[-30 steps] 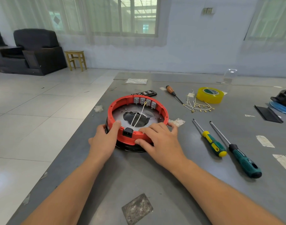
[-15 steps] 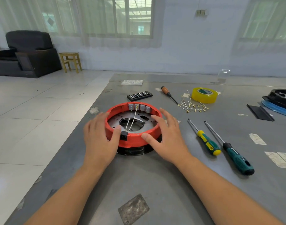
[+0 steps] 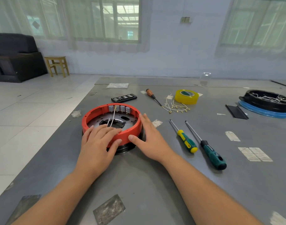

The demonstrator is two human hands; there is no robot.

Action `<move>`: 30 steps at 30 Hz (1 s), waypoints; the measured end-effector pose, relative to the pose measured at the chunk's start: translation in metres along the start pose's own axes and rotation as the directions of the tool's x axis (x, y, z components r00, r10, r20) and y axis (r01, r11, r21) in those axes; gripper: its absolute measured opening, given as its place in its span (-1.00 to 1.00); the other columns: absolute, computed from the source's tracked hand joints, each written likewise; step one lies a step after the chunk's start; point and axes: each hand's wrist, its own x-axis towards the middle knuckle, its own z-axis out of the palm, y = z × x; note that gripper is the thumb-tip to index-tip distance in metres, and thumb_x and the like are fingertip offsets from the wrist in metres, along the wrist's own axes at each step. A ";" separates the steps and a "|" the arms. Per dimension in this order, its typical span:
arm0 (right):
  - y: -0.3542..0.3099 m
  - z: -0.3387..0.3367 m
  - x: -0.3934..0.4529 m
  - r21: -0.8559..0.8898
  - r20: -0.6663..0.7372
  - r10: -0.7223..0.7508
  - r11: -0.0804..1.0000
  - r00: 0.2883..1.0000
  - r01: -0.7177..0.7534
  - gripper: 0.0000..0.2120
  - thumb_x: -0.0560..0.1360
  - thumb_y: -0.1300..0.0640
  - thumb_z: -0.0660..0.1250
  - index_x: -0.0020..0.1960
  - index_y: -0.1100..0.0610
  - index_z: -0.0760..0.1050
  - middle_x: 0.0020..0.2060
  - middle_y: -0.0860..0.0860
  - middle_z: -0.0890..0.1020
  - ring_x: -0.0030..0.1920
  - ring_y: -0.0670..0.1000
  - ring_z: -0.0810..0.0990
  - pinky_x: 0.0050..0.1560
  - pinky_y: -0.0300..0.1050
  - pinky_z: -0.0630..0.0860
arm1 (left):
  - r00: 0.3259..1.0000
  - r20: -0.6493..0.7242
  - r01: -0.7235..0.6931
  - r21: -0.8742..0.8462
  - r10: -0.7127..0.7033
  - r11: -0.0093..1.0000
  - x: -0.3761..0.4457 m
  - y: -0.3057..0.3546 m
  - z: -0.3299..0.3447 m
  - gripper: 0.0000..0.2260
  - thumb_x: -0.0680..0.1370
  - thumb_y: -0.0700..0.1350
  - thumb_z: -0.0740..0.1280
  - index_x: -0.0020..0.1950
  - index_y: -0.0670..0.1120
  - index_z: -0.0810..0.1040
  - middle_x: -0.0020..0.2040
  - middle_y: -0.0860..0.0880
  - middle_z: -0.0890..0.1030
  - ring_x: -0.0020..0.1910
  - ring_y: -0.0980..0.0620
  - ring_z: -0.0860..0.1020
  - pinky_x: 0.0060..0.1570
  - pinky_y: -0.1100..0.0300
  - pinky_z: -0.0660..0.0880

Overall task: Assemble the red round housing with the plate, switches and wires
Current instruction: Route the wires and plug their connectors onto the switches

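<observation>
Pale blue walls (image 3: 179, 51) carry two curtained windows, one at eleven o'clock (image 3: 106, 18) and one at one o'clock (image 3: 259, 23), both letting in daylight. A dark armchair (image 3: 14, 59) and a small wooden stool (image 3: 57, 65) stand at ten o'clock on the white tiled floor (image 3: 25, 111).

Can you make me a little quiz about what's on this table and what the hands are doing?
1. True or false: the left hand lies over the red housing's near rim.
2. How many grey switches sit inside its far wall?
3. Which is nearer the right hand: A) yellow tape roll B) yellow-green screwdriver?

Key: 1 true; 2 four; 3 B.
</observation>
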 end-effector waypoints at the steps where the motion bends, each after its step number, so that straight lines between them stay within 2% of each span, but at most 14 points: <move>1: 0.000 -0.008 0.001 -0.020 -0.030 -0.005 1.000 1.000 0.004 -0.24 0.55 -0.24 0.36 0.64 -0.13 0.10 0.65 -0.10 0.08 0.62 -0.12 0.05 0.53 -0.18 0.04 | 1.000 -0.017 0.001 0.002 -0.001 1.000 0.000 0.003 -0.001 -0.60 0.64 0.13 0.20 0.39 0.06 0.62 0.32 0.06 0.64 0.48 -0.04 0.45 0.58 -0.07 0.11; 3: 0.004 -0.038 0.009 -0.010 -0.095 0.033 0.999 0.995 -0.034 -0.41 0.55 -0.15 0.40 0.53 -0.05 0.37 0.54 -0.04 0.37 0.52 -0.06 0.33 0.50 -0.11 0.26 | 0.996 -0.073 -0.059 -0.008 0.058 0.998 0.001 0.014 0.002 -0.60 0.64 0.07 0.23 0.43 -0.02 0.59 0.39 0.00 0.60 0.53 -0.09 0.42 0.60 -0.07 0.13; 4: 0.008 -0.059 0.013 0.008 -0.117 0.078 0.997 0.990 -0.078 -0.49 0.54 -0.12 0.41 0.45 -0.02 0.46 0.44 -0.06 0.48 0.40 -0.07 0.45 0.38 -0.12 0.38 | 0.988 -0.097 -0.126 -0.032 0.123 0.992 0.001 0.022 0.006 -0.61 0.65 0.03 0.25 0.43 -0.06 0.59 0.41 -0.01 0.59 0.53 -0.10 0.42 0.59 -0.05 0.17; 6: 0.023 -0.102 0.024 -0.013 -0.154 0.173 0.984 0.973 -0.177 -0.66 0.55 -0.06 0.41 0.30 0.00 0.57 0.21 -0.08 0.60 0.16 -0.10 0.55 0.12 -0.19 0.42 | 0.959 -0.098 -0.276 -0.119 0.266 0.954 0.004 0.046 0.019 -0.64 0.65 -0.04 0.28 0.41 -0.12 0.59 0.41 -0.03 0.58 0.52 -0.08 0.43 0.56 0.02 0.27; 8: 0.048 -0.141 0.036 -0.068 -0.201 0.262 0.957 0.944 -0.281 -0.76 0.57 -0.02 0.40 0.19 0.05 0.61 0.06 -0.06 0.64 0.09 -0.04 0.59 0.03 -0.18 0.43 | 0.942 -0.027 -0.333 -0.212 0.335 0.919 0.009 0.073 0.036 -0.66 0.65 -0.08 0.30 0.39 -0.13 0.60 0.38 -0.03 0.58 0.49 -0.03 0.45 0.53 0.09 0.32; 11: 0.096 -0.173 0.055 -0.185 -0.221 0.395 0.881 0.892 -0.436 -0.75 0.59 0.03 0.39 0.20 0.13 0.60 0.11 0.05 0.65 0.16 0.10 0.59 0.12 -0.09 0.49 | 0.942 0.150 -0.251 -0.275 0.300 0.928 0.029 0.105 0.065 -0.66 0.66 -0.08 0.33 0.44 -0.07 0.56 0.39 -0.01 0.57 0.44 0.02 0.47 0.46 0.12 0.37; 13: 0.130 -0.179 0.067 -0.240 -0.209 0.482 0.818 0.851 -0.523 -0.69 0.59 0.05 0.39 0.26 0.17 0.56 0.22 0.12 0.63 0.23 0.15 0.58 0.22 -0.04 0.47 | 0.934 0.275 -0.157 -0.264 0.230 0.952 0.048 0.116 0.084 -0.62 0.71 0.00 0.26 0.54 0.03 0.44 0.48 0.06 0.47 0.50 0.08 0.38 0.48 0.16 0.33; 16: 0.169 -0.178 0.089 -0.213 -0.222 0.533 0.790 0.816 -0.574 -0.64 0.58 0.04 0.40 0.32 0.18 0.53 0.26 0.14 0.62 0.26 0.17 0.57 0.27 -0.03 0.47 | 0.917 0.365 -0.101 -0.176 0.160 0.979 0.067 0.115 0.109 -0.57 0.72 0.11 0.18 0.59 0.11 0.33 0.54 0.12 0.37 0.52 0.11 0.30 0.49 0.13 0.28; 19: 0.192 -0.179 0.114 -0.144 -0.268 0.544 0.793 0.795 -0.591 -0.66 0.58 -0.04 0.39 0.26 0.13 0.54 0.18 0.11 0.63 0.15 0.16 0.61 0.10 -0.07 0.48 | 0.915 0.378 -0.104 -0.118 0.141 0.988 0.073 0.113 0.119 -0.60 0.69 0.16 0.16 0.53 0.16 0.39 0.50 0.17 0.40 0.49 0.13 0.28 0.42 0.16 0.27; 21: 0.201 -0.180 0.131 -0.144 -0.289 0.545 0.788 0.787 -0.598 -0.72 0.58 -0.09 0.35 0.13 0.11 0.56 0.08 0.11 0.65 0.05 0.14 0.59 -0.01 -0.09 0.44 | 0.917 0.378 -0.100 -0.086 0.125 0.991 0.078 0.113 0.123 -0.61 0.68 0.19 0.12 0.47 0.17 0.46 0.45 0.18 0.43 0.46 0.14 0.31 0.37 0.18 0.29; 24: 0.211 -0.177 0.152 -0.213 -0.310 0.535 0.767 0.786 -0.606 -0.66 0.58 -0.16 0.31 -0.10 0.12 0.55 -0.04 0.14 0.66 -0.05 0.15 0.56 -0.10 -0.07 0.41 | 0.919 0.377 -0.101 -0.067 0.119 0.993 0.083 0.115 0.125 -0.58 0.62 0.22 0.05 0.38 0.18 0.50 0.36 0.18 0.47 0.38 0.11 0.40 0.29 0.16 0.35; 27: 0.216 -0.169 0.158 -0.268 -0.330 0.533 0.739 0.779 -0.619 -0.71 0.53 -0.08 0.32 -0.15 0.15 0.59 -0.14 0.11 0.66 -0.09 0.14 0.60 -0.21 -0.09 0.44 | 0.919 0.378 -0.086 -0.079 0.110 0.993 0.083 0.114 0.126 -0.54 0.59 0.24 0.00 0.38 0.20 0.49 0.35 0.21 0.46 0.38 0.14 0.39 0.29 0.17 0.34; 30: 0.220 -0.164 0.152 -0.244 -0.359 0.508 0.759 0.783 -0.604 -0.81 0.48 0.04 0.28 -0.24 0.10 0.54 -0.24 0.08 0.64 -0.17 0.12 0.58 -0.32 -0.13 0.34 | 0.917 0.383 -0.085 -0.093 0.114 0.992 0.083 0.112 0.127 -0.54 0.59 0.26 -0.01 0.37 0.21 0.49 0.35 0.23 0.44 0.39 0.16 0.37 0.30 0.18 0.33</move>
